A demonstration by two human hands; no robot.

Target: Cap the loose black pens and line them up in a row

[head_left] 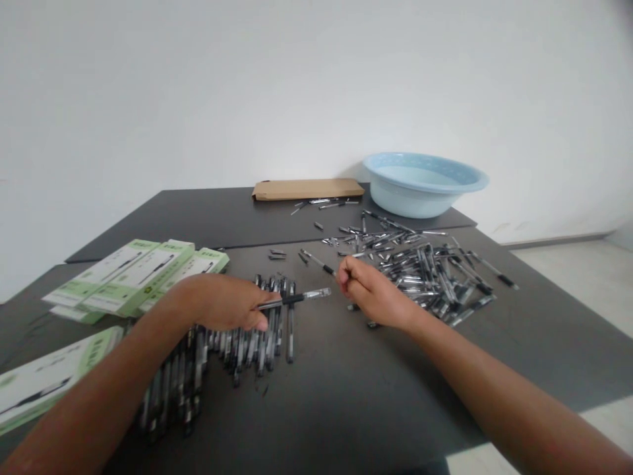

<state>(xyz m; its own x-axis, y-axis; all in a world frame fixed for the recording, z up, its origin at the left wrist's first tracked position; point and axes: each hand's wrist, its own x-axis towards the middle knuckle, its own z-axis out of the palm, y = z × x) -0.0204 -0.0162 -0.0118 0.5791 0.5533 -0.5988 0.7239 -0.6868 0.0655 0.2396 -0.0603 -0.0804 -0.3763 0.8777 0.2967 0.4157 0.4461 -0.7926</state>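
Note:
My left hand (225, 302) is closed around a black and clear pen (297, 297) that points to the right, above a row of finished pens (257, 336) lying side by side on the dark table (346, 389). My right hand (373, 293) is curled into a pinch just right of the pen's tip; what its fingers hold is too small to make out. A loose heap of pen parts (425, 270) lies right behind my right hand.
Green and white pen boxes (133, 274) are stacked at the left, another box (44, 382) nearer the left edge. A light blue basin (422, 183) and a flat brown cardboard piece (306, 189) sit at the far side. The table's right edge drops to a pale floor.

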